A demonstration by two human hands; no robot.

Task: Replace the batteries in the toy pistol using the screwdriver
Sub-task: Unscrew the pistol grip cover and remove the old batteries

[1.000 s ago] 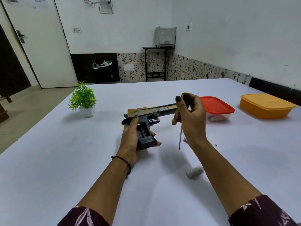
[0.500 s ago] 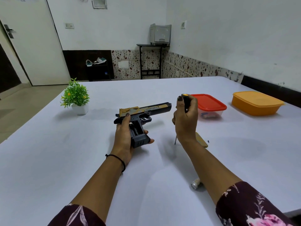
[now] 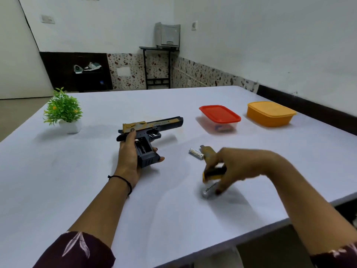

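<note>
Black-and-gold plastic toy pistol (image 3: 154, 126) mid white table (image 3: 96, 190), grip compartment open | left hand (image 3: 129, 157) wraps its grip | right hand (image 3: 241, 165) clutches yellow-black screwdriver (image 3: 214, 173), fingertip touching silver cylindrical battery (image 3: 209, 190)

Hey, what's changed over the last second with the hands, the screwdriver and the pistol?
The right hand has dropped from beside the barrel of the toy pistol to the table, carrying the screwdriver along. A fingertip now reaches the nearer battery. Nothing was let go. The left hand holds the toy pistol by its grip as before, compartment open. The red-lidded box and orange box have not moved.
</note>
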